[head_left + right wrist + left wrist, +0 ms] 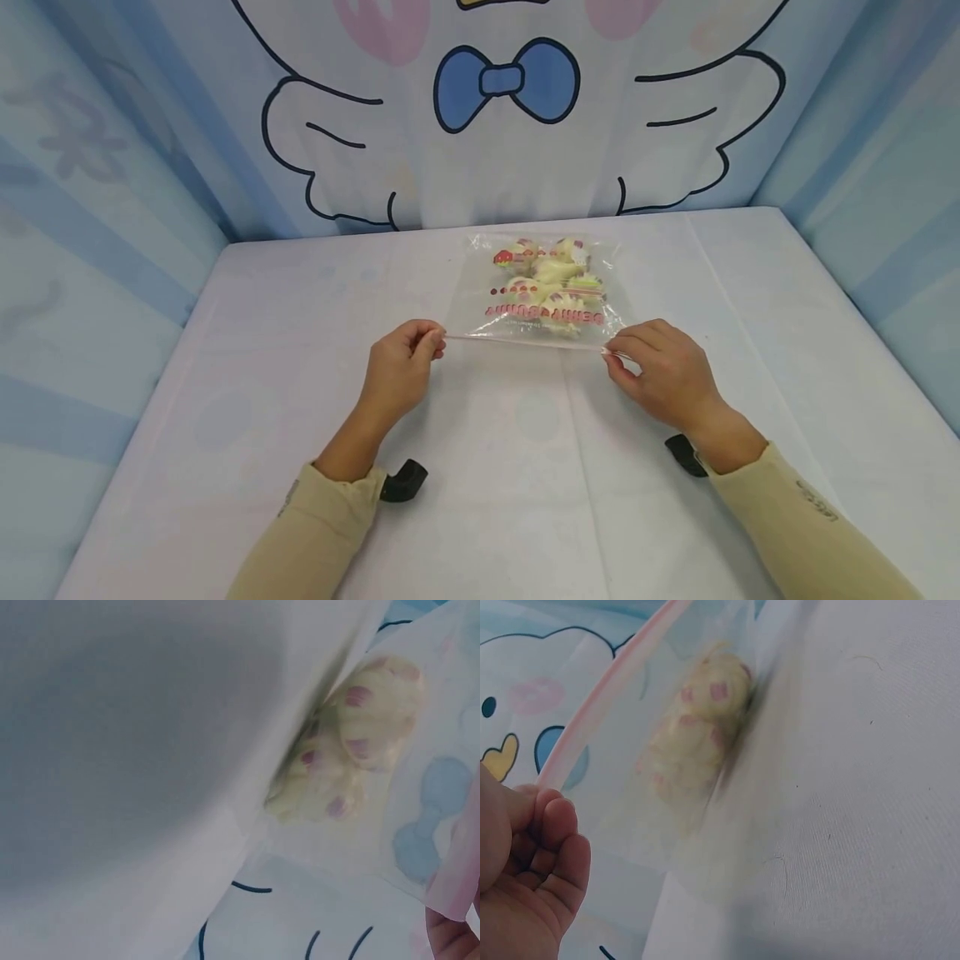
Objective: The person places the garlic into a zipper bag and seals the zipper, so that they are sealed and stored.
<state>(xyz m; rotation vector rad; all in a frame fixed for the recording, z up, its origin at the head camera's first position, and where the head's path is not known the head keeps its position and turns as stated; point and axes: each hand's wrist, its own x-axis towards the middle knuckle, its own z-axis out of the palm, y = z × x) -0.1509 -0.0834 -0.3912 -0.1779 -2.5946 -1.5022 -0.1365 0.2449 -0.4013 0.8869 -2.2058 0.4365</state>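
Both hands, left hand [397, 367] and right hand [663, 371], pinch the near edge of a clear bag [543, 287] of sweets at frame centre on the worktop [262, 392].

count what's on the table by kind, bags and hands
clear plastic bag of pale plush toys: 1
hands pinching its near edge: 2, left hand and right hand
total: 3

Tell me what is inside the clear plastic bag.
Inside the clear plastic bag lie pale yellow plush toys with pink spots. Their number and shapes cannot be told, as they overlap and red print covers them.
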